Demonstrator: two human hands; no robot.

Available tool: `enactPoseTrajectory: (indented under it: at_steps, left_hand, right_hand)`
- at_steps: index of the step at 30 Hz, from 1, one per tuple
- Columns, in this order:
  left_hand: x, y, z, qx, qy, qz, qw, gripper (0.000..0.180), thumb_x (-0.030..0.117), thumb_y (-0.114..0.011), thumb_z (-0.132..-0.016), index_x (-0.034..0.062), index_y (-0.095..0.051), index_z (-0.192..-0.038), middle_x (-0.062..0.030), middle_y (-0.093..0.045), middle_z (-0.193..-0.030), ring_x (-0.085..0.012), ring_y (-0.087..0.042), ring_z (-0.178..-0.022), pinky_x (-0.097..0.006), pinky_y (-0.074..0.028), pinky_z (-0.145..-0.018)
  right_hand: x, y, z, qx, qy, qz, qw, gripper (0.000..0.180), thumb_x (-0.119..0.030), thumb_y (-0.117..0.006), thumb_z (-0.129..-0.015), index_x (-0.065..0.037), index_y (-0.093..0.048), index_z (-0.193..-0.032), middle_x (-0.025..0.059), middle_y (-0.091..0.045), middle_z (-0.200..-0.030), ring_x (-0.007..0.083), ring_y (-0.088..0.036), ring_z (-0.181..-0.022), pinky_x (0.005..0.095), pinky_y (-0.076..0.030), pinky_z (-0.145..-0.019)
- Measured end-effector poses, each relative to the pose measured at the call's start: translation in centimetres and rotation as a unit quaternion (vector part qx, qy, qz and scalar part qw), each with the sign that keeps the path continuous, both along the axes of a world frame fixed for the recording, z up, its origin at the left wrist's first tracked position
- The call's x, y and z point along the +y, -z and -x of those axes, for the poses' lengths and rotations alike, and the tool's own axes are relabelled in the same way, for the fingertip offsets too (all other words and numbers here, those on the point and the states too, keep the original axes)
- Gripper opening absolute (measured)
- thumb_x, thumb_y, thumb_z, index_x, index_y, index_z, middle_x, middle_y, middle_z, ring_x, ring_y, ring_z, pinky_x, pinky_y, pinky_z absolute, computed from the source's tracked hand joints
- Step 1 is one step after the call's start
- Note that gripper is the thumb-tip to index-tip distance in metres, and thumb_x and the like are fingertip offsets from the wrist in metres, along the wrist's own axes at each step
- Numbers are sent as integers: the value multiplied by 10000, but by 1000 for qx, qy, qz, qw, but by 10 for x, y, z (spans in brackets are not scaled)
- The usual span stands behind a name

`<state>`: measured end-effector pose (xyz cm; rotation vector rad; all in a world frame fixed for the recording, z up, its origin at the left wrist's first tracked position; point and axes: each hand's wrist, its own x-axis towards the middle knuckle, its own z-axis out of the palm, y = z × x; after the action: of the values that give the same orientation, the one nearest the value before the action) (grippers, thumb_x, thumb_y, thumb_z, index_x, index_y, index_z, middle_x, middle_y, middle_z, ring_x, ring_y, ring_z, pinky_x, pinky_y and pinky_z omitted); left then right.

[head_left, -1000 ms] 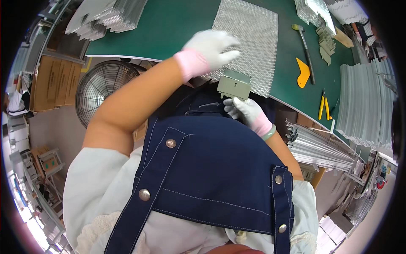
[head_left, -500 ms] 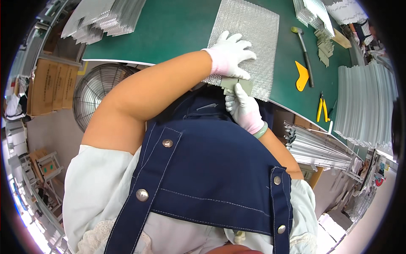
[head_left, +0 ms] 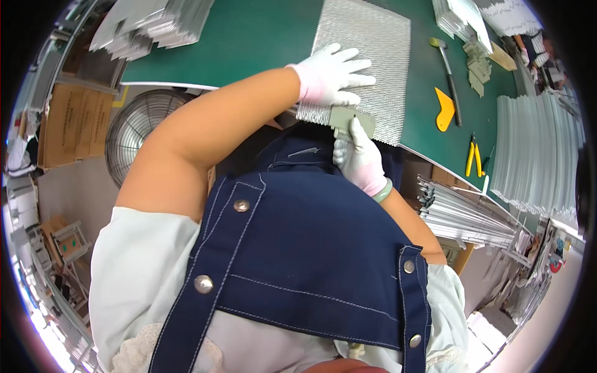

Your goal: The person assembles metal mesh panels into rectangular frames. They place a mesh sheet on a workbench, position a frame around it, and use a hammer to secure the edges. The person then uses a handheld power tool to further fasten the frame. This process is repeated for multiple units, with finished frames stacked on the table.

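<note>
On the green table lies a silvery sheet with fine ridges (head_left: 367, 37). My left hand (head_left: 333, 76), in a white glove with a pink cuff, rests on it with fingers spread. At the sheet's near edge my right hand (head_left: 360, 158), gloved the same way, is closed around a flat grey-green comb-like piece (head_left: 343, 117). The thumb presses on top of that piece, while the other fingers curl beneath and are partly hidden. The piece overlaps the sheet's near edge; whether its teeth reach between the ridges I cannot tell.
To the right lie a hammer (head_left: 449, 81), an orange-yellow scraper (head_left: 444, 110), yellow-handled cutters (head_left: 474, 158) and more grey-green pieces (head_left: 477, 68). Stacked ridged sheets (head_left: 535, 155) stand at far right, others (head_left: 168, 25) at back left. A fan (head_left: 140, 133) stands left below the table (head_left: 255, 37).
My left hand has shifted slightly left across the sheet. The grey-green piece in my right hand has moved a little right and turned slightly.
</note>
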<state>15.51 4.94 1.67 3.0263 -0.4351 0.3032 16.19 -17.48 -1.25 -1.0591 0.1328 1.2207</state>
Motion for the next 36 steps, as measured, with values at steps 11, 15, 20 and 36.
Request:
enactPoseTrajectory:
  at_steps: [11,15,20,36]
  left_hand:
    - [-36,4,21,10,-38,11,999,588,500,-526,-968,254,-456,-1497,-108,-378,-1582,-344,-312,-1470,-535,-230,-1189]
    - [-36,5,21,6,-41,11,999,588,505,-533,-962,257,-464,-1491,-105,-386,-1578,-338,-316,-1469,-528,-237,-1187]
    - [-34,5,21,6,-38,13,999,595,513,-542,-955,257,-470,-1487,-101,-387,-1578,-340,-320,-1465,-523,-241,-1187]
    - [-66,-33,2,107,-120,88,983,648,571,-704,-782,148,-623,-1266,-121,-531,-1366,-342,-421,-1315,-546,-270,-1130]
  right_hand:
    - [-36,7,10,-91,11,65,994,438,-423,-665,-971,-1,-610,-1073,91,-626,-787,145,-563,-626,278,-475,-574]
    - [-34,8,11,-108,33,32,993,404,-383,-662,-982,8,-620,-1076,99,-641,-785,150,-573,-625,289,-487,-582]
    - [-35,7,8,-110,20,39,993,380,-367,-664,-983,4,-625,-1055,89,-641,-769,141,-557,-598,280,-479,-569]
    - [-31,-6,5,-9,12,55,998,387,-420,-676,-954,-38,-616,-951,46,-555,-678,116,-493,-516,240,-394,-461]
